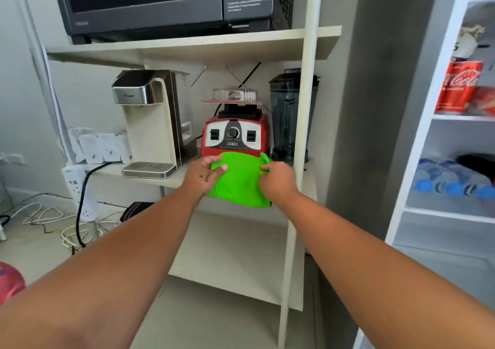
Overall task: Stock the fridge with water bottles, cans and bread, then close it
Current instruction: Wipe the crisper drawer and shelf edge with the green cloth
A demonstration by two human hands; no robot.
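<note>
Kitchen corner, pale shelf unit (241,46) against a grey wall; fridge (417,161) standing open at the right edge.

Top shelf: black oven (160,0).
Middle shelf, left to right: cream water dispenser (152,124); red blender base (235,134) with a clear lid on top; dark blender jug (290,115).
Front of middle shelf: green cloth (241,182), folded, its near edge hanging just over the shelf lip, touching the foot of the blender base.

Left hand (205,173): fingers spread, lying on the cloth's left side, thumb pressing its top; pinning more than gripping.
Right hand (277,177): clenched on the cloth's right edge, a fold pinched between thumb and fingers.

Fridge contents in view: red cans (459,89) on an upper shelf; water bottles (452,180) lying on their sides with blue caps outward on the shelf below. Bread: not identifiable; a pale wrapped item above the cans is too blurred to name.

Status, judged: bottles and cans appear stocked; door not yet closed.

Risks: the cloth may slide off the shelf lip if let go carelessly; a tug on it could nudge the blender base and topple the loose lid; the door left open lets the cold out; the bottles could roll forward and block the door.
</note>
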